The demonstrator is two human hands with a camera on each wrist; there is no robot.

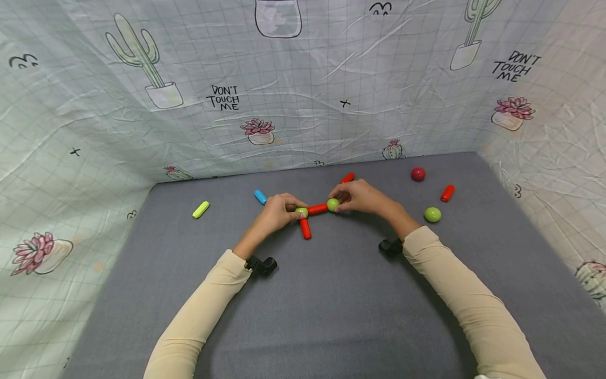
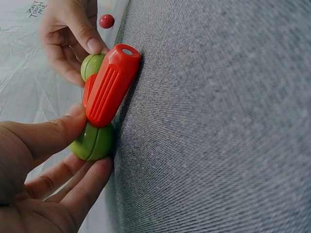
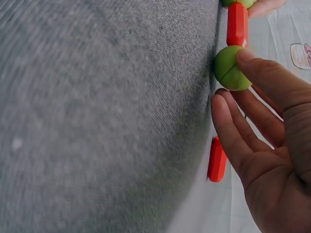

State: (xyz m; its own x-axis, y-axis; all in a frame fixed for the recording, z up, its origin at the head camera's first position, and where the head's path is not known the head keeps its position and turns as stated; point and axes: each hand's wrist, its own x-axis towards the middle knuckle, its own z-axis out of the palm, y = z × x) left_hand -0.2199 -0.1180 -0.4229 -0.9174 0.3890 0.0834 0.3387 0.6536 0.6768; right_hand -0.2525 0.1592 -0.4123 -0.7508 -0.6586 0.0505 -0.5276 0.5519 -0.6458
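Note:
In the head view my left hand point(image 1: 282, 209) pinches a green ball point(image 1: 301, 211) between thumb and fingers. From this ball one red stick point(image 1: 305, 229) points toward me, while a second red stick point(image 1: 318, 209) runs across to another green ball point(image 1: 333, 205). My right hand point(image 1: 362, 197) has its thumb and fingers around that second ball. The left wrist view shows the near red stick point(image 2: 114, 85), ribbed and with a metal tip, standing out from the held ball point(image 2: 92, 141). Behind my right fingers, a further red stick point(image 1: 347, 178) is partly hidden.
A blue stick point(image 1: 260, 197) lies just beyond my left hand, and a yellow-green stick point(image 1: 201, 209) farther left. On the right are a red ball point(image 1: 418, 174), a loose red stick point(image 1: 447, 193) and a third green ball point(image 1: 432, 214). Printed cloth point(image 1: 303, 79) rises behind the grey tabletop point(image 1: 331, 295).

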